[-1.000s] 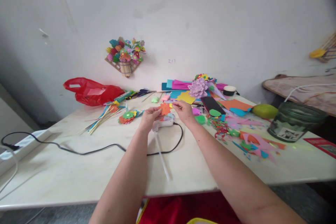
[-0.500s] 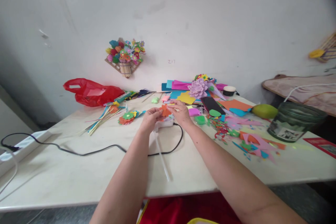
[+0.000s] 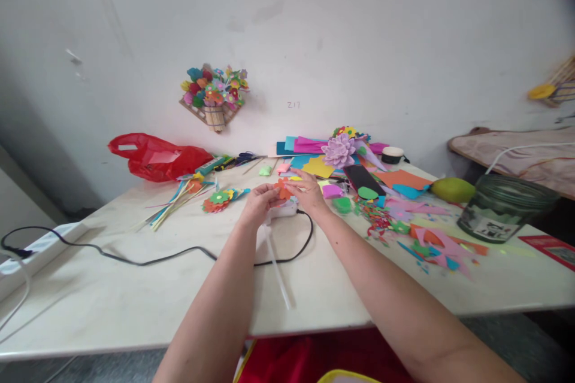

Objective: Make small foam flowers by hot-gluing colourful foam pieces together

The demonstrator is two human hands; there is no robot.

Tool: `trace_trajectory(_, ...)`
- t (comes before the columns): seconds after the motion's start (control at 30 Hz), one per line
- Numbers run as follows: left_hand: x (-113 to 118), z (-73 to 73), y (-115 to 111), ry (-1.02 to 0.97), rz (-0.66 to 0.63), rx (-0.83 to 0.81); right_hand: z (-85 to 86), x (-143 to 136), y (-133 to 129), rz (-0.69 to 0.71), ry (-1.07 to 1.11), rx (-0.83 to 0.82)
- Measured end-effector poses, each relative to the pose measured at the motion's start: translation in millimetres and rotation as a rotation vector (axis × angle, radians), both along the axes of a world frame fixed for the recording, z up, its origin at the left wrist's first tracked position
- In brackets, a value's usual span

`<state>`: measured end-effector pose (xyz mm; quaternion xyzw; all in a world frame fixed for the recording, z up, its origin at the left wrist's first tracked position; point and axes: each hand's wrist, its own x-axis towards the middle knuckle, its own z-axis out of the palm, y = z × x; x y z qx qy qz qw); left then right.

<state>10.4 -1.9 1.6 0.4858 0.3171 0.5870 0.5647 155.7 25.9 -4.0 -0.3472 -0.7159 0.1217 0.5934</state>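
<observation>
Over the middle of the table, my left hand [image 3: 259, 203] pinches an orange flower cut-out [image 3: 283, 190] at its left side. My right hand [image 3: 311, 192] closes on the flower's right side, its fingertips against the petals. A small bit of yellow shows by the right fingertips; whether it is held cannot be made out. Just below the hands lies a white glue gun [image 3: 284, 211], partly covered by the left hand. A translucent glue stick [image 3: 278, 272] sticks out from it toward the table's front edge.
A black cord [image 3: 148, 264] runs left from the glue gun to a power strip [image 3: 40, 254]. Layered paper flowers [image 3: 218, 199] and thin sticks [image 3: 169, 210] lie to the left. Rightward are a phone [image 3: 363, 179], scattered scraps [image 3: 380, 215], a mango [image 3: 453, 190] and a glass jar [image 3: 501, 209].
Both hands stay in nearly the same place with the orange flower. The right fingers have shifted slightly, and the yellow bit beside them shows less.
</observation>
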Motion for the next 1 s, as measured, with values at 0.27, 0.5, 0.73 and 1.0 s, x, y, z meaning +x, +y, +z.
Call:
trace_trajectory(0.27, 0, -0.5, 0, -0.025, -0.004, -0.009, 1.2, -1, -1, 0.069, 0.09, -0.07)
trace_trajectory(0.5, 0, 1.2, -1, -0.026, 0.011, -0.028, 10.1, 4, -9, 0.123, 0.149, -0.145)
trace_trajectory(0.73, 1, 1.8, -2, -0.017, 0.02, -0.032, 5.5, 1, -3, 0.069, 0.135, -0.093)
trace_trajectory(1.0, 0, 1.5, -1, -0.012, 0.009, -0.033, 4.5, 1, -3, 0.094, 0.098, -0.077)
